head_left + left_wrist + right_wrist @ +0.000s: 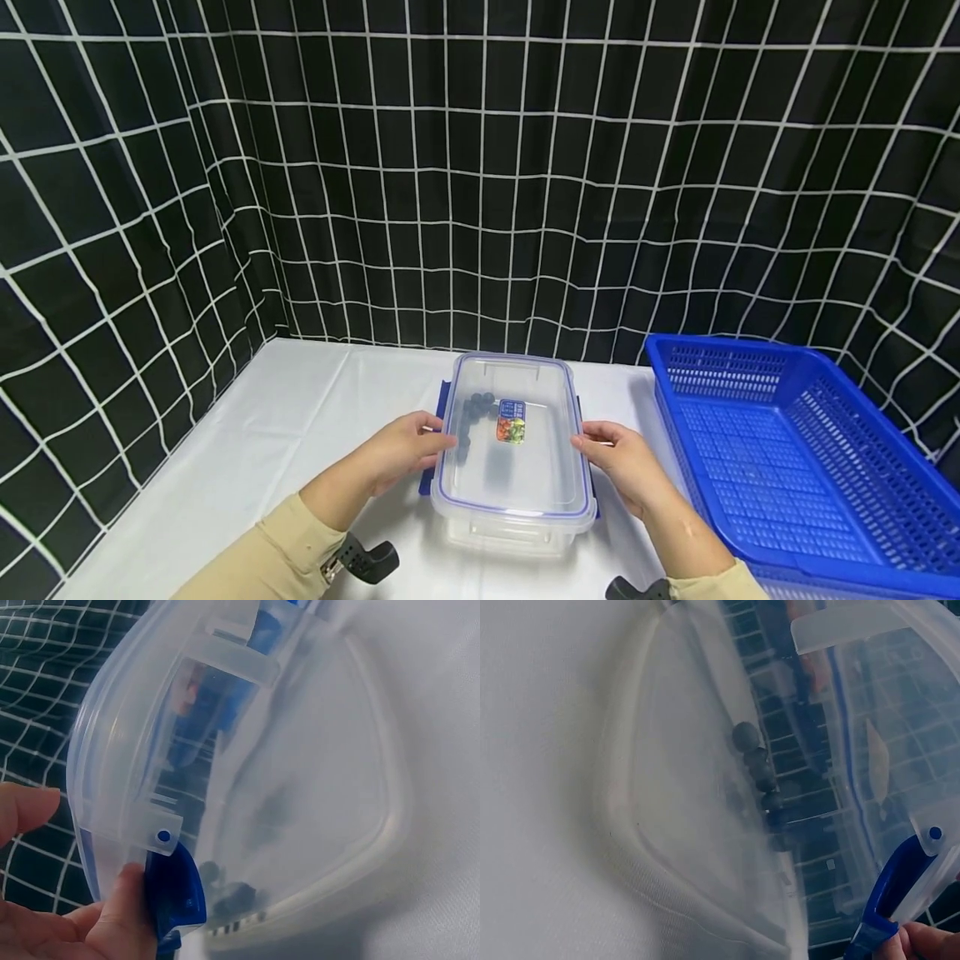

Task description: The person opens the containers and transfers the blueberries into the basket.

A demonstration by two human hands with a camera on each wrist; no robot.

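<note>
A clear plastic food container [510, 542] stands on the white table, with a clear lid [517, 479] over it. The lid has a fruit-and-vegetable label [512, 422], and its blue side latches [174, 889] stick outward. Through the plastic show several dark round pieces [761, 769], perhaps grapes. At the left edge, my left hand [401, 450] holds the lid's rim, thumb on top and a fingertip against the latch. My right hand [618, 458] grips the opposite rim, thumb on top; its fingers touch the right latch [892, 885], mostly out of frame in the right wrist view.
A large blue plastic basket [750, 475] stands to the right of the container, close to my right forearm. White cloth covers the table [300, 400]. Black curtain with a white grid [465, 183] hangs behind and along the left side.
</note>
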